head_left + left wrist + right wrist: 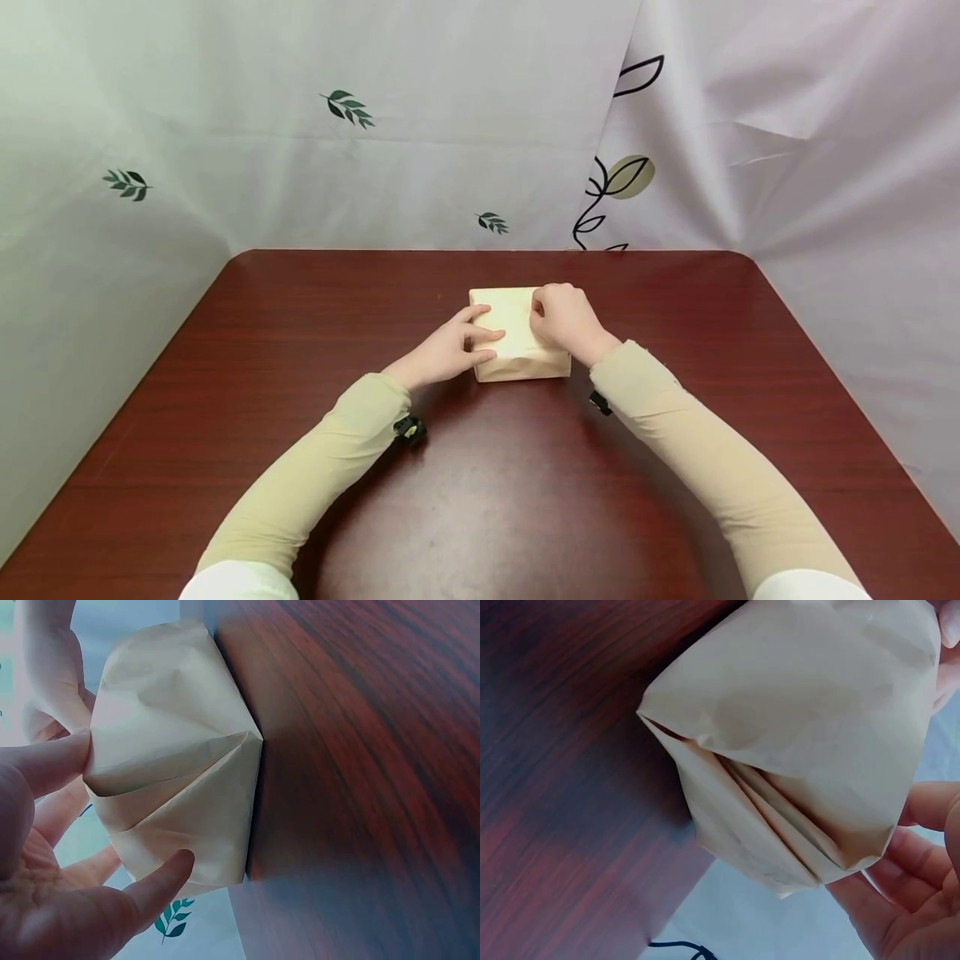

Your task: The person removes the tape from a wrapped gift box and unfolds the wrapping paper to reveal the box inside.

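Observation:
A small boxy package [512,333] wrapped in plain cream paper lies flat on the table. Its ends show folded triangular flaps, and the pleats [772,810] on the right end gape a little. With fingers spread, my left hand [450,346] rests on the package's left part. In the left wrist view one fingertip [180,862] presses the folded left end, while the thumb touches the upper edge. Over the top right part, my right hand [567,317] has its fingers curled, thumb and fingertips right at the paper's upper edge. What lies under the right palm is hidden.
The dark red wooden table [480,492] reaches back to a pale curtain [420,167] printed with leaves. A small black device [409,430] sits at the left wrist and another [600,403] at the right wrist. Cream sleeves cover both forearms.

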`<state>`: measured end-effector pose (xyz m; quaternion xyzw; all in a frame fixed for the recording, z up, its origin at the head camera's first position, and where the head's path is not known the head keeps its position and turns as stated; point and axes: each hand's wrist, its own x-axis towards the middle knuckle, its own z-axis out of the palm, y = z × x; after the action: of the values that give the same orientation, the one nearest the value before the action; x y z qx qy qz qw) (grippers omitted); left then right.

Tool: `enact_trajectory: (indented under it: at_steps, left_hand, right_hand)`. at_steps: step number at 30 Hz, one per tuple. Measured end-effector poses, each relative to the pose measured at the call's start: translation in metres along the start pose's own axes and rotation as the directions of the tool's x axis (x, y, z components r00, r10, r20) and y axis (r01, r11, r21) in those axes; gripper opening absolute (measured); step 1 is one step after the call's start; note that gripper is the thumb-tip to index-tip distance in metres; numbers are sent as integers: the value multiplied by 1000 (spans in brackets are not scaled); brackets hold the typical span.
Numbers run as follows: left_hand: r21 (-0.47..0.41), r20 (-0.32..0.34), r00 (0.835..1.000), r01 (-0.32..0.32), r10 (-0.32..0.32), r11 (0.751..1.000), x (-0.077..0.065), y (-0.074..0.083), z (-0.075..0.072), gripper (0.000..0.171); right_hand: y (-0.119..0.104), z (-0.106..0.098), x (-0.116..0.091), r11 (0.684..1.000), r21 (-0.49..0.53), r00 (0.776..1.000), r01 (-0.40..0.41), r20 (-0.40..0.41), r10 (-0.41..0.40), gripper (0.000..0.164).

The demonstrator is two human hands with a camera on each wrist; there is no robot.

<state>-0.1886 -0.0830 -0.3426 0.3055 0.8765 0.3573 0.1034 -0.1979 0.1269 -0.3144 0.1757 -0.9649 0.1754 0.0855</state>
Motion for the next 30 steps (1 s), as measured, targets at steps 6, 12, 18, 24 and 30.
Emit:
enact_trajectory:
  at_steps: [6,12,18,24,30]
  left_hand:
    - [0,4,1000,4,-4,1000,2,3,-2,38]
    - [13,7,1000,-1,1,1000,2,3,-3,38]
    - [-5,11,1000,12,-12,1000,1,1,-2,38]
    - [-6,6,1000,-1,1,1000,0,-1,-1,38]
    - [-13,9,1000,-10,10,1000,-1,0,-2,38]
  right_hand:
    - [3,-3,-1,1000,31,999,-6,-37,7,16]
    - [7,-2,-1,997,76,999,-31,-32,33,15]
    - [9,0,-3,991,117,996,-69,-43,75,16]
    - [12,1,-6,976,193,991,-104,-62,118,16]
    - [20,2,-8,945,293,985,-146,-48,167,15]
